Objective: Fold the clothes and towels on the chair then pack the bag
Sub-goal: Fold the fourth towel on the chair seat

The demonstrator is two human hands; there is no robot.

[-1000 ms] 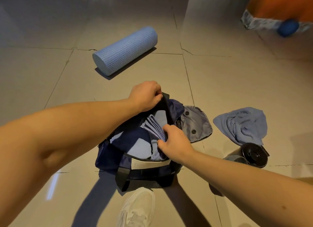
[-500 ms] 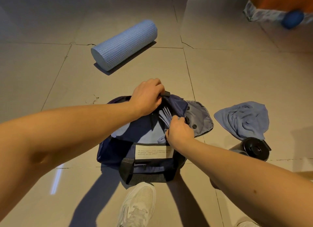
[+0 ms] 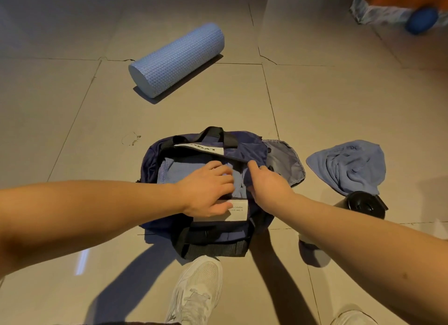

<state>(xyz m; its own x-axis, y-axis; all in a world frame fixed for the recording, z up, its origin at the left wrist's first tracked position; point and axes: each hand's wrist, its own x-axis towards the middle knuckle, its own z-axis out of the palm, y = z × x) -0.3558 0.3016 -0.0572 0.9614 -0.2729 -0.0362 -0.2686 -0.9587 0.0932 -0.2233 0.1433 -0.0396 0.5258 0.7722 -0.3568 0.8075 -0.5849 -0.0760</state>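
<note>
Looking down through the head camera, I see a navy duffel bag (image 3: 150, 164) on a tiled floor (image 3: 339, 101), unzipped, with its black carry handles (image 3: 213, 133) lying over the far rim. Inside it lies a folded light-blue towel (image 3: 178, 169).

My left hand (image 3: 208, 189) lies flat on that towel with the fingers straight and spread, gripping nothing. Its thumb covers part of a white label (image 3: 238, 209) sewn to the bag's near side. On the label I can read only "CONTROL" and, on the line below, "BAG IS"; the rest is hidden or too small. A second white label (image 3: 206, 148) on the far rim carries bold dark letters seen upside down, which I cannot make out.

My right hand (image 3: 269, 184) is at the right end of the opening, thumb against the navy top flap. Its fingers dip out of sight into the bag, so I cannot tell whether they grip anything.

A grey end flap (image 3: 287, 160) with dark snaps folds out from the bag's right end. Near it, a crumpled blue towel (image 3: 349, 164) lies on the floor, with faint lettering along its top edge too blurred to read. It touches a black-lidded bottle (image 3: 363, 203).

A pale blue foam roller (image 3: 177, 58) lies well beyond the bag. A white trainer (image 3: 196, 290) stands just beside the bag's near side.
</note>
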